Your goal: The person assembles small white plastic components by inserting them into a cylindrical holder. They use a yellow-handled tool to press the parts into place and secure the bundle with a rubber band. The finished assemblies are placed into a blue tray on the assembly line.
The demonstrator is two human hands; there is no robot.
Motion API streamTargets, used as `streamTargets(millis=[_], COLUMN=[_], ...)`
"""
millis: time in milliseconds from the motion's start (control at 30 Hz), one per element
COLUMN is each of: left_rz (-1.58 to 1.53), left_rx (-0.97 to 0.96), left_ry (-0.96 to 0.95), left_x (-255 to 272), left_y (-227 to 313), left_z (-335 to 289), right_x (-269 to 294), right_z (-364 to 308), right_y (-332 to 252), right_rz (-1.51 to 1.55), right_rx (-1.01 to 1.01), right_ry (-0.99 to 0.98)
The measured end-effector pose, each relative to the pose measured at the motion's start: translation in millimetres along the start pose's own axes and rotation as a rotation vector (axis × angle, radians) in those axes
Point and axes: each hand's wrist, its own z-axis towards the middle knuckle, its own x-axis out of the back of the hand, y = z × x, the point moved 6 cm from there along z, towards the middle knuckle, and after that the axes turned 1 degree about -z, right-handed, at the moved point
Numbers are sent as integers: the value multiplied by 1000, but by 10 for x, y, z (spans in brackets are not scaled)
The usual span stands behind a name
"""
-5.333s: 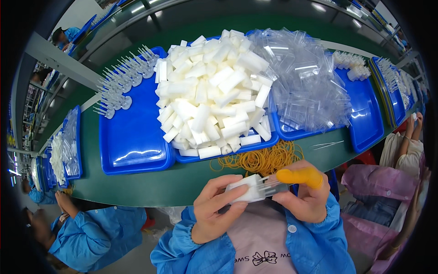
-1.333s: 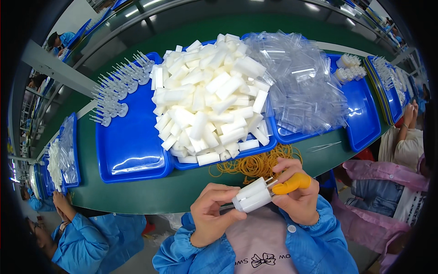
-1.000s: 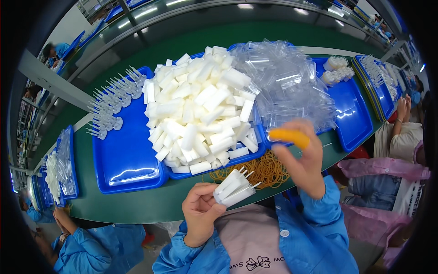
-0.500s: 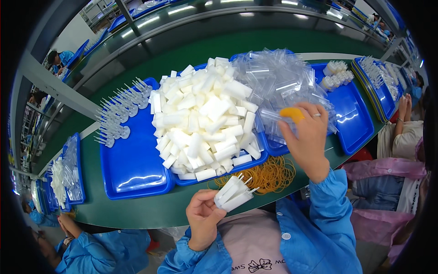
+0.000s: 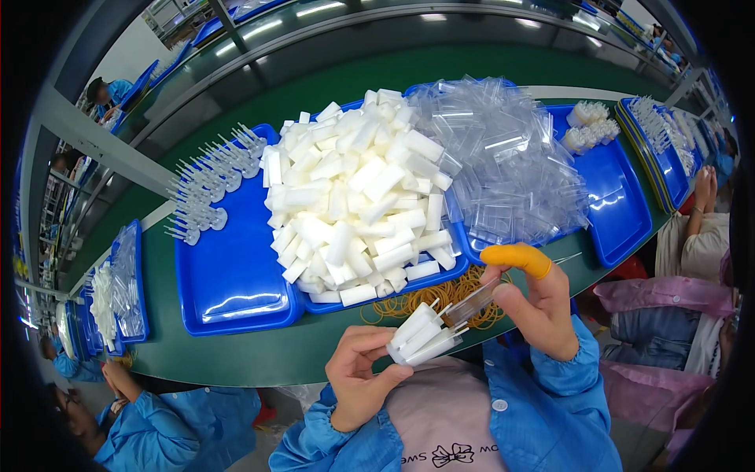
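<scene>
My left hand (image 5: pixel 360 374) holds a bundle of white blocks on thin prongs (image 5: pixel 425 337) by its base, prongs tilted up and to the right. My right hand (image 5: pixel 544 308), a yellow finger cot (image 5: pixel 519 258) on one finger, pinches a clear plastic sleeve (image 5: pixel 474 302). The sleeve's lower end is close to the bundle's tips; whether it touches them I cannot tell. Behind my hands, white foam-like blocks (image 5: pixel 354 204) are heaped on a blue tray. A pile of clear sleeves (image 5: pixel 503 165) lies to their right.
Tan rubber bands (image 5: pixel 409 305) lie at the table's near edge, partly behind my hands. The left blue tray (image 5: pixel 236 291) carries pronged clear pieces (image 5: pixel 204 197). White bundles (image 5: pixel 590 126) stand in the right tray (image 5: pixel 617 204). Co-workers sit on both sides, one in a blue sleeve (image 5: pixel 169 429).
My right hand has come down and toward me from the clear pile, bringing a sleeve to the white bundle. My left hand has shifted slightly right.
</scene>
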Motion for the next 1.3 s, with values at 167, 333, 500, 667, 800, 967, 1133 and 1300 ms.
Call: streamTargets(millis=[167,333,500,667,800,967,1133,1300], left_rz=[34,65,35,-2,-71,-86,136,459], left_rx=[5,14,66,97,120,128,117,-6], left_ry=[4,21,-19,-77,-60,-56,-121,-289], left_x=[4,-6,-25,-12,-20,-49,-137,-181], left_y=[7,1,-18,-59,-81,-58,30,149], left_z=[10,10,25,21,30,37,56,56], right_x=[68,6,25,-7,10,14,10,6], right_z=[-27,-44,-58,-84,-91,-82,-80,-42], right_y=[113,137,102,37,42,-5,-32,-7], right_rz=[60,119,203,260,222,142,57,81], right_rx=[10,-44,-8,-9,-4,21,38,2], right_ry=[77,36,37,-81,-76,-114,-103,-135])
